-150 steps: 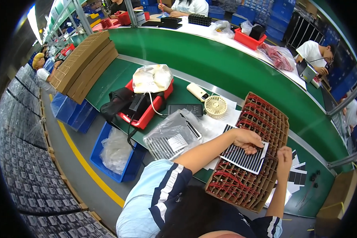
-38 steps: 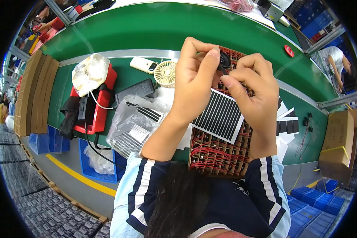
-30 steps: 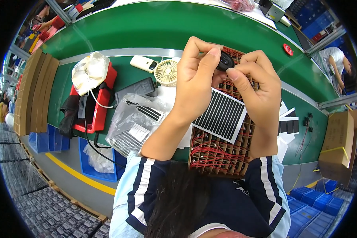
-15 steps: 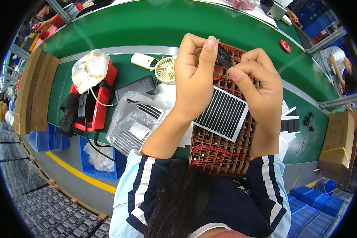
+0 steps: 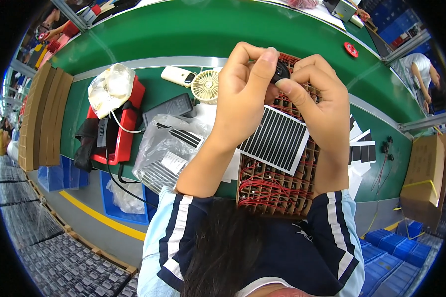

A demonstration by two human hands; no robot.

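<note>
Both hands raised close to the camera: left hand (image 5: pixel 243 94) and right hand (image 5: pixel 316 99) pinch a small black part (image 5: pixel 281 72) above the striped sheet (image 5: pixel 276 139), for close work.

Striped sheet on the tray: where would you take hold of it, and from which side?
Probably the striped sheet's lower right corner, from the right: it lies flat and tilted on the tray, that corner is bare, and its top runs under both hands.

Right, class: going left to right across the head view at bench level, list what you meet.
Cardboard stack → red tray → clear bag → small fan → left hand → right hand → cardboard box.
</note>
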